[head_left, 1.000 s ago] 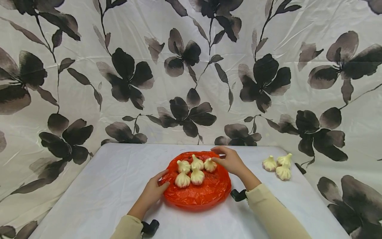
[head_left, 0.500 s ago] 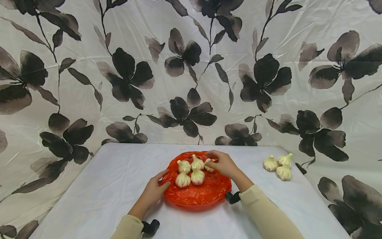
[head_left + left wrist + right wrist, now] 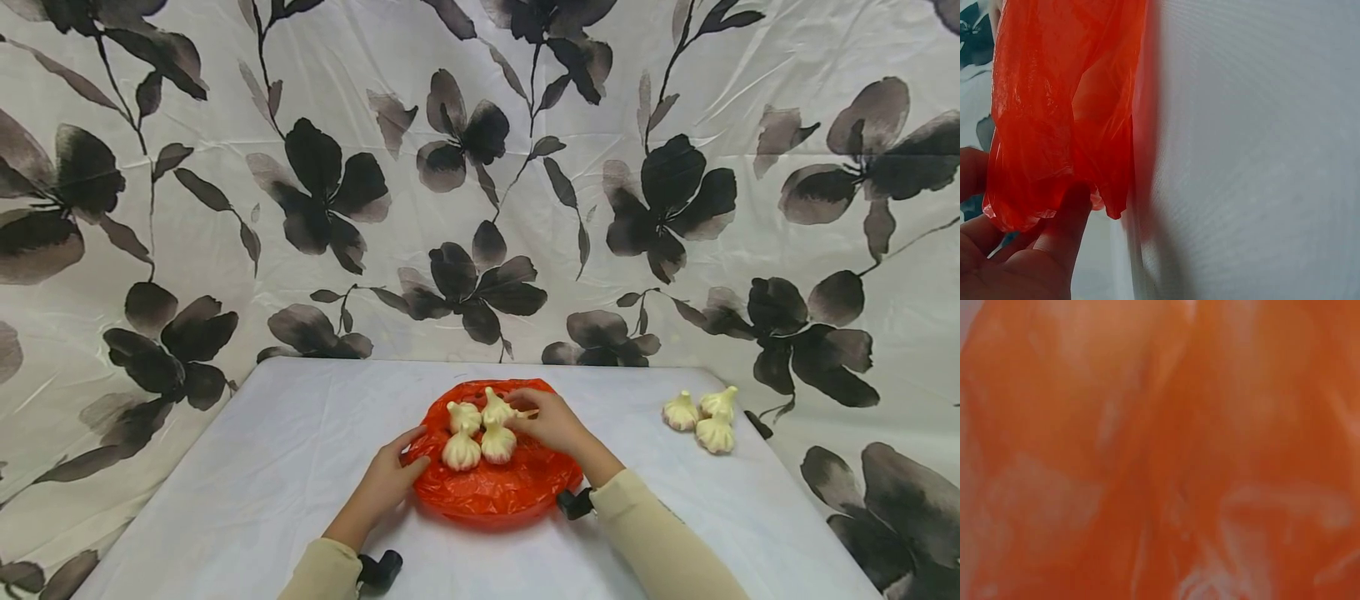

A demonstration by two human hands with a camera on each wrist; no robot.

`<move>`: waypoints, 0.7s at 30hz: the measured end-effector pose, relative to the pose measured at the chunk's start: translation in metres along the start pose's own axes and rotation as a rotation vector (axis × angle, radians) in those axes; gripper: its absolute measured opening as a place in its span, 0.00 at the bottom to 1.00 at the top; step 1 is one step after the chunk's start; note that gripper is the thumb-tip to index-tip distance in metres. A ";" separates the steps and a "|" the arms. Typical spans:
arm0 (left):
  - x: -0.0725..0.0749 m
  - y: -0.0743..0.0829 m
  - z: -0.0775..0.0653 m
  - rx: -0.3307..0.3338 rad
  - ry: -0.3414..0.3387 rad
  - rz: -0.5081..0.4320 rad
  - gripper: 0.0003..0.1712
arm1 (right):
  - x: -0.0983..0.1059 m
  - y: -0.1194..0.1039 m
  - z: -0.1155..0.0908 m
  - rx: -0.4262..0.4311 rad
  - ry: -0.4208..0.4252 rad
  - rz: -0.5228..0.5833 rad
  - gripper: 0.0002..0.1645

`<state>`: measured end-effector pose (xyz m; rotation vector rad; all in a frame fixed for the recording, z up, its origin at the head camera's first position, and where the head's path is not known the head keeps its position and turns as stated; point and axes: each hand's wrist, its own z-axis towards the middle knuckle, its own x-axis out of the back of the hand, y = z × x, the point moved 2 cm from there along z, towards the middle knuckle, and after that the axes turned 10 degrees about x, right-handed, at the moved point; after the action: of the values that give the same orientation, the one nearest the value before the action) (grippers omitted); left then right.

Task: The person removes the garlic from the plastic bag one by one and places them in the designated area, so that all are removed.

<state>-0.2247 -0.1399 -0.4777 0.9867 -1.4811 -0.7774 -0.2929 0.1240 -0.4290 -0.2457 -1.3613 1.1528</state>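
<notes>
A red plastic bag (image 3: pixel 487 492), spread in a round, plate-like shape, lies on the white table. Several garlic bulbs (image 3: pixel 461 452) sit grouped on its left half, stems mostly up. My left hand (image 3: pixel 384 477) holds the bag's left edge; in the left wrist view its thumb and fingers (image 3: pixel 1063 231) straddle the crinkled red rim. On the other side my right hand (image 3: pixel 551 421) reaches over the bag, its fingertips pinching a garlic bulb (image 3: pixel 527 413) that is mostly hidden, right beside the grouped ones. Only blurred red plastic (image 3: pixel 1160 456) fills the right wrist view.
Three more garlic bulbs (image 3: pixel 714 434) stand close together at the right side of the white table (image 3: pixel 300 417). Behind it hangs a pale cloth (image 3: pixel 555 250) with dark printed flowers. Black wrist cameras (image 3: pixel 381 572) sit on both wrists.
My right hand has moved left over the bag, taking hold of the rightmost garlic bulb and bringing it closer to the others. The left hand has stayed at the bag's edge.
</notes>
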 end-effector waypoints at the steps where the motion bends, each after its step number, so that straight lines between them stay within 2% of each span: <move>1: 0.000 0.000 0.000 0.000 0.000 0.000 0.31 | -0.001 0.001 0.000 0.001 -0.002 0.004 0.23; 8: 0.000 0.002 -0.003 -0.016 -0.003 0.003 0.31 | -0.010 0.005 -0.001 -0.022 -0.037 -0.019 0.22; 21: 0.001 0.002 -0.003 -0.035 -0.004 -0.006 0.31 | -0.024 0.008 0.004 0.032 -0.077 -0.090 0.20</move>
<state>-0.2218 -0.1393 -0.4751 0.9649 -1.4636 -0.8074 -0.2947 0.1077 -0.4490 -0.1169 -1.4057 1.1180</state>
